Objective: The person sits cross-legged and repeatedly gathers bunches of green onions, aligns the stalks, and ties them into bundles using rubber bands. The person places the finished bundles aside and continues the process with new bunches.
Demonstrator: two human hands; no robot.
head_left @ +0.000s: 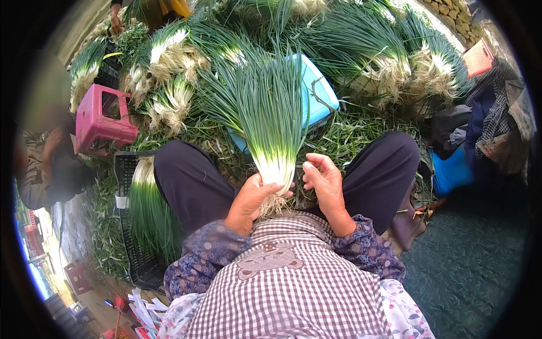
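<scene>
My left hand (pixel 254 197) grips a bunch of green onions (pixel 273 127) by its white stems, just above the stringy roots. The long green leaves fan away from me, partly over a light-blue plastic stool (pixel 319 99). To the right of the stems, my right hand (pixel 326 180) is raised with its fingers bent and apart, holding nothing. Beside my left knee, a black plastic crate (pixel 123 229) holds more green onions (pixel 150 216), their roots pointing away from me.
Heaps of green onions (pixel 355 46) lie across the far side. A pink plastic stool (pixel 99 118) stands at left, near a seated person (pixel 36 169). Another person's hand (pixel 115 23) shows at top left. Leaf trimmings (pixel 355 131) cover the ground. Clothing (pixel 491 106) is piled at right.
</scene>
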